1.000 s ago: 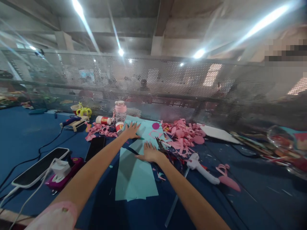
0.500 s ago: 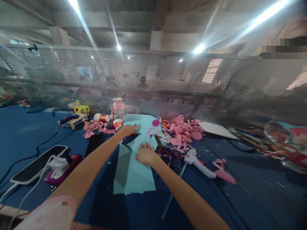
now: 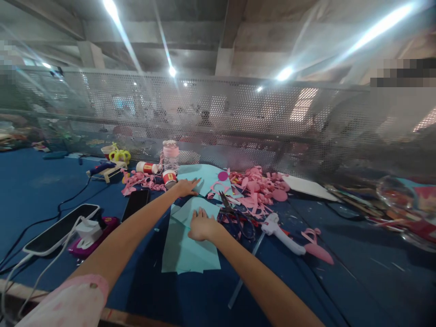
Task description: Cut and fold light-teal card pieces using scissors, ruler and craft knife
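Observation:
Light blue paper sheets (image 3: 190,250) lie in a stack on the dark blue table (image 3: 340,281). My right hand (image 3: 201,225) rests palm down on the upper part of the stack, fingers together. My left hand (image 3: 186,186) lies flat farther away on another light blue sheet (image 3: 207,175), fingers spread. Black-handled scissors (image 3: 235,215) lie just right of my right hand. Neither hand holds anything.
Pink paper scraps (image 3: 259,188) pile up beyond the scissors. A white glue gun (image 3: 284,234) lies to the right, with a pink cut-out (image 3: 318,250) beside it. A phone (image 3: 136,204), a black-and-white device (image 3: 61,229), cups and a jar (image 3: 170,156) sit left. A perforated metal screen (image 3: 238,118) backs the table.
My right hand has slid toward me down the blue paper, and its fingers have drawn together. My left hand stays on the far sheet, now flatter.

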Tool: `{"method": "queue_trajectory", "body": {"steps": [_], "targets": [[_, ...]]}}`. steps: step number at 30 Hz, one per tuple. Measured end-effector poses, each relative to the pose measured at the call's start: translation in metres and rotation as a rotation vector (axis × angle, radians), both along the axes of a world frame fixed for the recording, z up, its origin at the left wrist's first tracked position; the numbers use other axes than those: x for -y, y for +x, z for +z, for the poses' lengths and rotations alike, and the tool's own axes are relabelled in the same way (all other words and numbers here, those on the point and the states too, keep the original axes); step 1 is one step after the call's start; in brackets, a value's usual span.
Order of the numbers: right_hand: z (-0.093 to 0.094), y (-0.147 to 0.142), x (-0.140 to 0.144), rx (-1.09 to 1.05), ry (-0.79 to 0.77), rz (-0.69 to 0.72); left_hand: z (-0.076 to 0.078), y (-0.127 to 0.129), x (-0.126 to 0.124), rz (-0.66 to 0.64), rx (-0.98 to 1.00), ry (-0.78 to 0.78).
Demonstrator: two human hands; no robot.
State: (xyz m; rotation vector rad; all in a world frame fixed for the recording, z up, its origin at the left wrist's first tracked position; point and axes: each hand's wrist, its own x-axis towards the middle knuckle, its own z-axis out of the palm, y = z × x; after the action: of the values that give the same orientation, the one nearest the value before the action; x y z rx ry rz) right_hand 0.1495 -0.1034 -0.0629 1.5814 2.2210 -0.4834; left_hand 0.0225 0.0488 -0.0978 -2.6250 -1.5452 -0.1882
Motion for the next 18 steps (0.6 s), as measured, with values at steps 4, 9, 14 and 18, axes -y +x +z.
{"method": "queue_trajectory", "body": {"steps": [4, 9, 14, 18], "targets": [[0.0, 0.001, 0.0, -0.018, 0.001, 0.014, 0.0, 0.002, -0.003, 0.029, 0.12, -0.013], [-0.001, 0.002, -0.001, -0.079, 0.05, 0.021, 0.016, -0.012, -0.013, 0.042, 0.471, 0.002], [-0.004, 0.01, -0.016, -0.238, 0.13, 0.082, 0.043, -0.029, -0.019, 0.055, 0.996, 0.08], [-0.009, 0.022, -0.038, -0.458, 0.151, 0.067, 0.053, -0.034, -0.008, 0.014, 1.377, 0.073]]}}
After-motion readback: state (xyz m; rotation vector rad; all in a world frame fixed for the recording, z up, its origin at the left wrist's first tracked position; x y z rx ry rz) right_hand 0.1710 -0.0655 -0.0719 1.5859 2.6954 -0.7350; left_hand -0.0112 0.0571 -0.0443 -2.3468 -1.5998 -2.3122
